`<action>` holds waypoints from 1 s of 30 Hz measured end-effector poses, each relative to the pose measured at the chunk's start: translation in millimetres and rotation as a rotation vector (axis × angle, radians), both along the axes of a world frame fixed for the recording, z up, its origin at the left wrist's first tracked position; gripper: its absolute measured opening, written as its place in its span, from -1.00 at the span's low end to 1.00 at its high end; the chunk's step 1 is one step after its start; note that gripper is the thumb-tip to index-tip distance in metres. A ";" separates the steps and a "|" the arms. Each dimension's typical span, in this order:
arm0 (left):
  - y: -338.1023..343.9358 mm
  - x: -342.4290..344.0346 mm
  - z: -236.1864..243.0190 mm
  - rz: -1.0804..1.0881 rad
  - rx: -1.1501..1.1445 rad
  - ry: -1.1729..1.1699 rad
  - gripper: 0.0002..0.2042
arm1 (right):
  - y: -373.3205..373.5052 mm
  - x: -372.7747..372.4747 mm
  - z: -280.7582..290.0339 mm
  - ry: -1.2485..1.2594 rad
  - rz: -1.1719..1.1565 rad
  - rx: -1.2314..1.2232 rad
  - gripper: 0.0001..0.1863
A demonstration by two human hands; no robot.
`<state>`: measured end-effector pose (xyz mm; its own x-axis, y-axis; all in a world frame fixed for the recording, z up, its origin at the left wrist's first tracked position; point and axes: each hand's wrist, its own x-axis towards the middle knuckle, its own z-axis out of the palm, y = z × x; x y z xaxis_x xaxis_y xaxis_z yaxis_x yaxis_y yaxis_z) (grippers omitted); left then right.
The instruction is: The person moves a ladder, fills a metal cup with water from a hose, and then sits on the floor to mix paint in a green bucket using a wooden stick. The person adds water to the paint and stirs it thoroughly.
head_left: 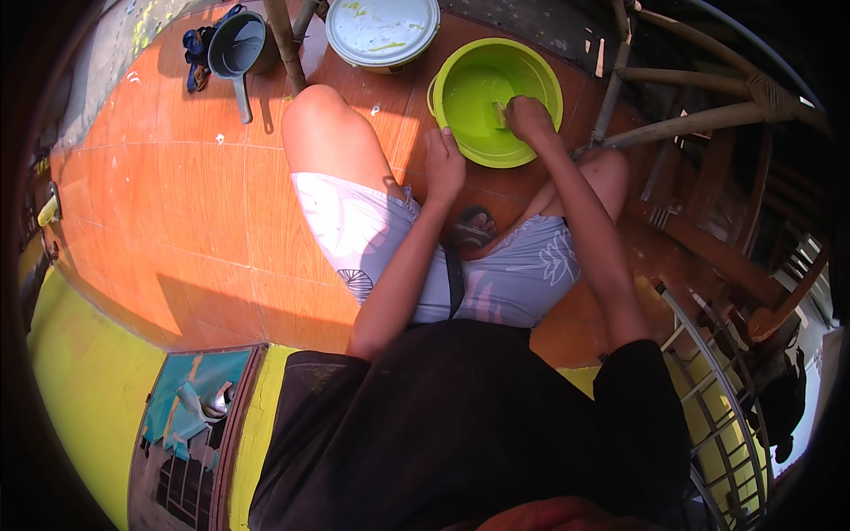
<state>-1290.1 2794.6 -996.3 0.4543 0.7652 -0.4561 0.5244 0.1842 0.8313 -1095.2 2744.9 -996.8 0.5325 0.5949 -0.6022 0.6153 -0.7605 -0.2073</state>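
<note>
A lime-green bucket [551,73] stands on the tiled floor between and beyond my bent legs, with yellow-green liquid inside. My left hand [445,163] is at its near left side, fingers closed against the rim. Over the bucket's right part, my right hand [529,119] is closed on a flat, brush-like tool [499,114] coated yellow-green. Its lower end reaches toward the liquid; my fingers hide the grip, so its exact kind is unclear.
A round white-lidded tub [382,31] is left of the bucket. Farther left are a grey long-handled dipper [237,55] and dark blue sandals [193,57]. Bamboo poles [699,122] rise at right. Behind me are a yellow-green wall [84,354], a window [190,434] and metal rails [722,398].
</note>
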 end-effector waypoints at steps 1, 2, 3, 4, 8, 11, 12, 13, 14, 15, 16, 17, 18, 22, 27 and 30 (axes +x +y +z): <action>-0.3 0.0 -0.2 0.009 -0.002 -0.011 -0.66 | -3.6 -2.7 3.6 -0.003 0.001 0.010 -0.75; -0.5 -0.1 -0.3 0.010 -0.005 -0.008 -0.66 | -7.0 -5.3 7.4 -0.007 0.002 0.021 -0.74; -0.8 0.0 -0.4 0.015 -0.017 -0.009 -0.66 | -8.0 -6.5 10.2 -0.010 0.006 0.034 -0.74; -0.9 0.5 -0.6 0.021 -0.028 -0.013 -0.66 | -7.0 -6.5 12.1 -0.049 -0.014 0.061 -0.73; -1.2 1.1 -0.4 0.019 0.000 -0.016 -0.66 | 7.1 -5.8 9.0 -0.189 -0.085 0.193 -0.71; -1.1 1.1 0.1 0.026 -0.001 -0.032 -0.66 | 25.4 -11.2 -3.2 -0.228 -0.119 0.285 -0.75; -1.0 1.1 0.2 0.028 0.008 -0.045 -0.66 | 31.9 -13.9 -8.0 -0.237 -0.124 0.327 -0.76; -0.8 0.9 0.3 0.034 0.010 -0.063 -0.66 | 37.5 -18.4 -12.9 -0.214 -0.082 0.336 -0.77; -0.3 1.0 0.3 0.028 0.022 -0.057 -0.66 | 42.3 -23.8 -17.4 -0.200 -0.039 0.356 -0.77; -0.4 0.8 0.4 0.026 0.026 -0.057 -0.66 | 44.9 -28.6 -20.9 -0.183 -0.002 0.366 -0.78; -0.5 0.8 0.4 0.026 0.017 -0.064 -0.66 | 46.5 -32.8 -23.6 -0.153 0.006 0.346 -0.77; -0.4 0.6 0.4 0.022 0.011 -0.049 -0.66 | 48.4 -36.7 -25.3 -0.119 0.011 0.320 -0.76; -0.2 0.4 0.5 0.019 -0.006 -0.041 -0.66 | 50.0 -39.6 -25.9 -0.084 0.007 0.273 -0.76; 0.2 0.3 0.1 0.024 -0.054 -0.053 -0.66 | 37.2 -47.0 -14.7 0.030 0.097 0.203 -0.77; 1.4 -0.3 0.7 0.013 -0.035 -0.044 -0.66 | 23.5 -29.6 4.4 -0.008 0.165 -0.054 -0.71; 1.8 0.0 1.2 0.018 -0.049 -0.041 -0.65 | 23.1 -10.5 6.6 -0.111 0.124 -0.074 -0.71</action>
